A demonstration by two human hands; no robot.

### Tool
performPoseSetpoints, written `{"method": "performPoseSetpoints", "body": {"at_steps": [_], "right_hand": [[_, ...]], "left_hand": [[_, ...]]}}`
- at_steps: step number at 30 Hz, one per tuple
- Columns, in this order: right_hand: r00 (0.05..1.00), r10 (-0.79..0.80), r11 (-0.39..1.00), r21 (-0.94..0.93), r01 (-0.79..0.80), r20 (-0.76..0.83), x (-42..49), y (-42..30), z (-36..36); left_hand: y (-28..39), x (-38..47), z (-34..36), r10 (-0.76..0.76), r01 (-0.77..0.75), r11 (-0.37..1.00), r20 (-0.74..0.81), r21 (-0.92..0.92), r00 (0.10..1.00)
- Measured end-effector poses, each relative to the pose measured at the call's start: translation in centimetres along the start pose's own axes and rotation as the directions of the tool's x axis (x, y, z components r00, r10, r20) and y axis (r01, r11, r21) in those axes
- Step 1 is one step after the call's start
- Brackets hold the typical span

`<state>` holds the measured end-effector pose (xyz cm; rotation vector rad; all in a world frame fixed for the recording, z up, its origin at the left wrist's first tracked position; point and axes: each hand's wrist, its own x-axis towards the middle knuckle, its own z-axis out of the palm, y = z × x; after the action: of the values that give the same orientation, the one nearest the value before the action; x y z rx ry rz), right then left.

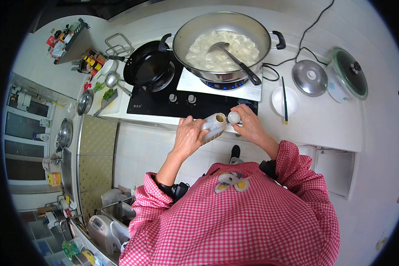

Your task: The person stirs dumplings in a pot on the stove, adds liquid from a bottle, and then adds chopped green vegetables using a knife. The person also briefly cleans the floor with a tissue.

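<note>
My left hand (pixel 189 136) grips the handle of a translucent plastic jug (pixel 214 128), which leans to the right with its mouth uncapped. In my right hand (pixel 249 124) is a white screw cap (pixel 233 117), held by the fingers just beside the jug's mouth. Both hands are over the front edge of the counter. Beyond them, a large two-handled steel wok (pixel 183 43) stands on a lit portable induction cooker (pixel 223 84). Pale dumplings (pixel 202 50) in cloudy liquid fill its bottom. A black-handled ladle (pixel 239 61) rests in the wok, its handle over the rim.
Left of the wok sits a black frying pan (pixel 146 68). Chopped greens lie on a cleaver (pixel 107 101), near a skimmer (pixel 112 79). At right are a white bowl (pixel 294 103) with chopsticks (pixel 284 99) across it, a steel lid (pixel 310 78), a lidded pot (pixel 339 79) and a power cord (pixel 301 46).
</note>
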<state>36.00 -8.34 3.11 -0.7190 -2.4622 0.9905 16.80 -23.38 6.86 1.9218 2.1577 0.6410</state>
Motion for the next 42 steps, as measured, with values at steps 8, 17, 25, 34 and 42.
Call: {"method": "performPoseSetpoints", "body": {"at_steps": [8,17,25,34,42], "right_hand": [[0.998,0.037,0.989,-0.144,-0.044,-0.05,-8.7,-4.0,-3.4],[0.996,-0.089,0.929,-0.363,0.076,-0.019,-18.1,-4.0,-10.6],[0.668,0.718,0.545,-0.442,-0.713,-0.193,-29.1,-3.6,-15.6],[0.904,0.319,0.85,-0.338,-0.405,-0.284,-47.9,3.9,-24.6],[0.182,0.905,0.228,0.075,-0.971,-0.384,-58.4,11.8,-29.0]], "left_hand": [[5.2,-2.4,1.9,0.231,-0.228,0.973,0.102,-0.041,0.968],[14.2,-0.4,6.4,0.508,-0.483,0.857,0.141,-0.18,0.85],[26.4,0.1,12.7,0.706,-0.653,0.693,0.105,-0.305,0.7],[44.1,-1.6,22.6,0.788,-0.71,0.609,0.172,-0.353,0.591],[58.1,-3.6,34.0,0.837,-0.756,0.543,0.157,-0.366,0.525]]}}
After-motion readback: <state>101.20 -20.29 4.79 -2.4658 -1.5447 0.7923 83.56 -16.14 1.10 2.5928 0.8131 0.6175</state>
